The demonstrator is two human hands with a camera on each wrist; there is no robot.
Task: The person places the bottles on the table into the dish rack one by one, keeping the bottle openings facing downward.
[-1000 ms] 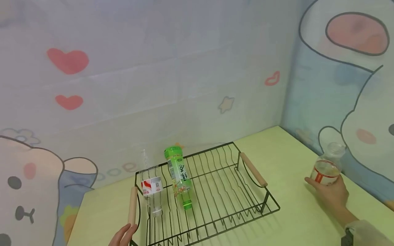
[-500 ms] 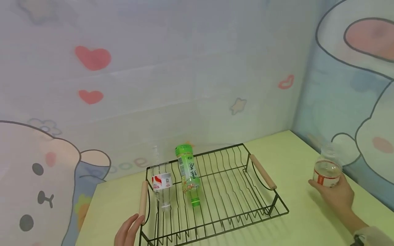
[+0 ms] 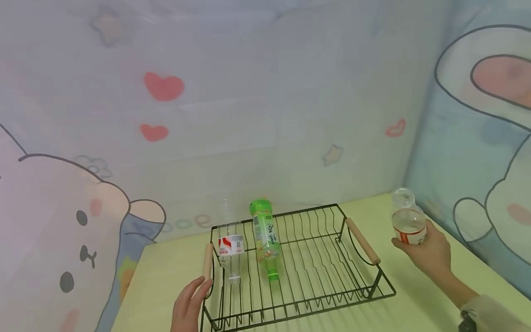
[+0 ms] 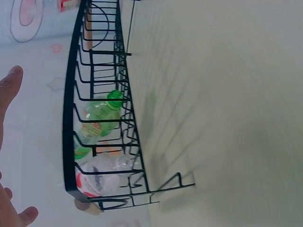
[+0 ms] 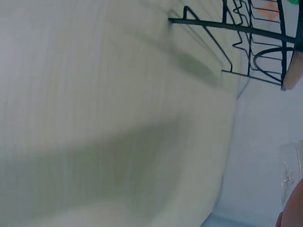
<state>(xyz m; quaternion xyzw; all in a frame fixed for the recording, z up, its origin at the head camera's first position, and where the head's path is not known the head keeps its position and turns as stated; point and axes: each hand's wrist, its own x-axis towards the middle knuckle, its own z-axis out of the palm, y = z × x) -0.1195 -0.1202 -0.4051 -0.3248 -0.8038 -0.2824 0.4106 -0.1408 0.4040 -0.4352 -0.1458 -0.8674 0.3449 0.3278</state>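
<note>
My right hand (image 3: 431, 253) grips a clear plastic bottle (image 3: 408, 221) with a red-and-white label, its mouth up, above the table right of the rack. Only a sliver of that bottle (image 5: 289, 177) enters the right wrist view. My left hand (image 3: 187, 304) is at the front end of the rack's left wooden handle (image 3: 208, 263), fingertips right at the wood. The black wire dish rack (image 4: 69, 113) holds two bottles at its left side, necks toward the front: a clear one with a red-and-white label (image 3: 231, 245) and a green one (image 3: 265, 233).
The rack's right wooden handle (image 3: 362, 240) stands between the rack's wires and the right hand. The pale yellow-green table (image 3: 162, 272) meets a cartoon-printed cloth wall (image 3: 249, 138) at the back and right.
My right hand has raised the bottle and brought it left, closer to the rack. My left hand stays at the handle. The head view has turned rightward.
</note>
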